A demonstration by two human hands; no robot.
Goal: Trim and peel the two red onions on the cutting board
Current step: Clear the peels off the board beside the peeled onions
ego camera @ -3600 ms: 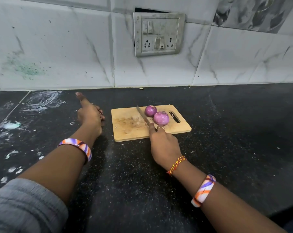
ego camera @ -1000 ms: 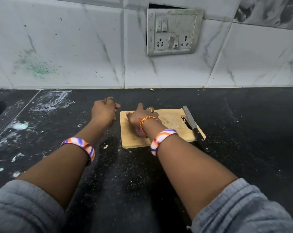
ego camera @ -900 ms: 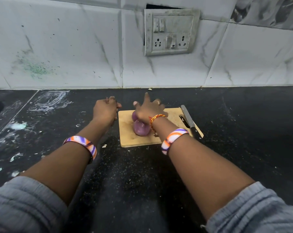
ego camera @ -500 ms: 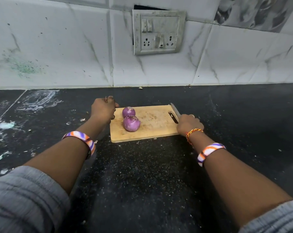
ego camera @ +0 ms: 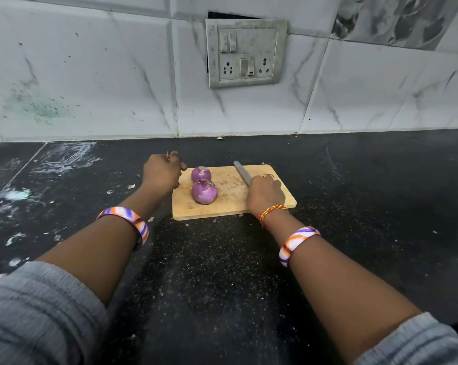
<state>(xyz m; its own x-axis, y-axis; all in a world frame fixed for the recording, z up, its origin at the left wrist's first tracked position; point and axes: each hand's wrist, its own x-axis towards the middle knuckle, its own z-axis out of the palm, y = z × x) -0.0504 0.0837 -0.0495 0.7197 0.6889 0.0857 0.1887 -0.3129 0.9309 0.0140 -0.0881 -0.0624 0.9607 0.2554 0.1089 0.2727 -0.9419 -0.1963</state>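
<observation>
2 red onions [ego camera: 203, 186] touching on cutting board [ego camera: 230, 206], skins on. Right hand [ego camera: 265, 196] grip clenched round knife [ego camera: 242, 175]. Left hand [ego camera: 161, 174] fisted at board's left edge, contents unclear.

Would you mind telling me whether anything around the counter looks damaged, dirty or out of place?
The grey wall switch plate hangs askew, with a dark gap showing behind its top edge. A green splatter stains the white tiles at left, and pale smears mark the black countertop.
</observation>
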